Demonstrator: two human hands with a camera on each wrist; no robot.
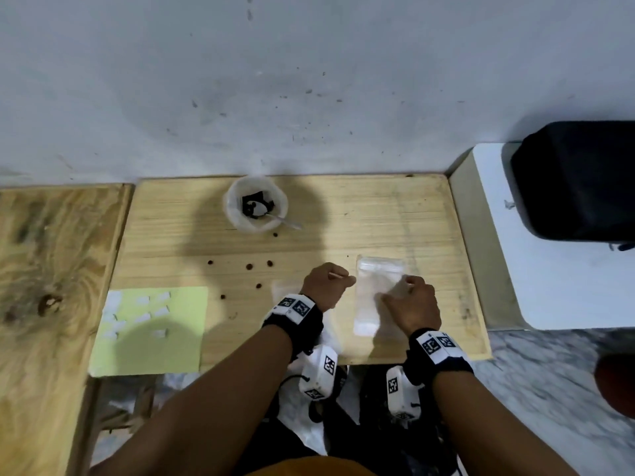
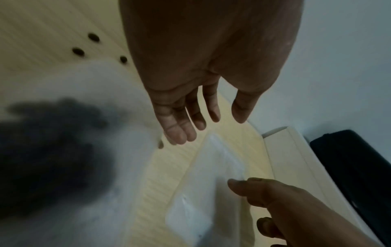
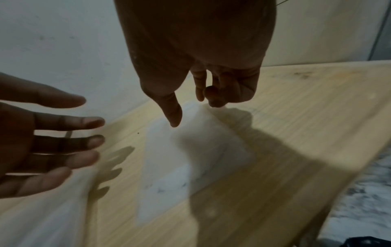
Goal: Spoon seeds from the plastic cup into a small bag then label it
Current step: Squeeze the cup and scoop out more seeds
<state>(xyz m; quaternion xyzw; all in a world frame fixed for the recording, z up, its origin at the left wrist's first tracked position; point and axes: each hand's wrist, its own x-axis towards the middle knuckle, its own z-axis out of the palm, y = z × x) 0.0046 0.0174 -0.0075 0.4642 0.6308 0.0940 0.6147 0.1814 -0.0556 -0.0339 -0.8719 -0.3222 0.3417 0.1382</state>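
Observation:
A plastic cup (image 1: 256,204) with dark seeds and a spoon (image 1: 288,223) in it stands at the back of the wooden board (image 1: 343,218). A small clear bag (image 1: 372,297) (image 2: 213,173) (image 3: 169,167) lies flat near the front edge. My right hand (image 1: 402,286) (image 3: 194,112) has its fingers curled at the bag's right edge, which is lifted off the board, and its thumb points down onto the bag. My left hand (image 1: 338,280) (image 2: 211,123) hovers just left of the bag with straight fingers and holds nothing.
A green sheet (image 1: 147,331) with several white labels lies at the front left. Loose seeds (image 1: 250,266) dot the board's middle. In the left wrist view a blurred pale thing with a dark patch (image 2: 52,158) lies beside the left hand. A black bag (image 1: 577,180) sits on a white surface to the right.

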